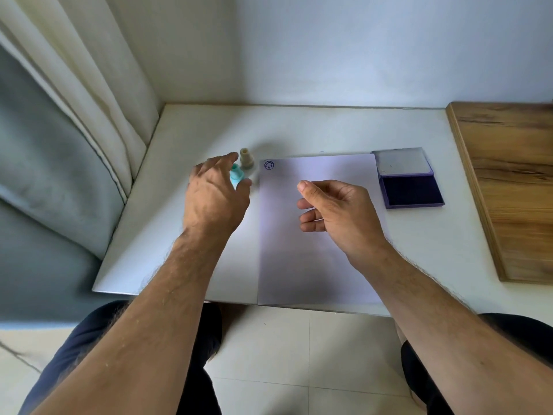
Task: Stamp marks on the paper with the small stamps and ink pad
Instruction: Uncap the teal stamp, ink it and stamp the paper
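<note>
Head view: teal stamp [236, 174] between left hand [214, 196] fingers.

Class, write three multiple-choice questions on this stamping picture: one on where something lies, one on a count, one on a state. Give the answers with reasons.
1. Where is the ink pad relative to the paper?
A. On its left
B. On its right
C. On top of it

2. How many stamped marks show on the paper?
A. None
B. One
C. Four

3. The ink pad's lid is:
A. Open
B. Shut
C. Missing

Answers:
1 B: it sits by the paper's far right corner.
2 B: a single blue mark is in the far left corner.
3 A: the lid is folded back, dark pad exposed.
</note>
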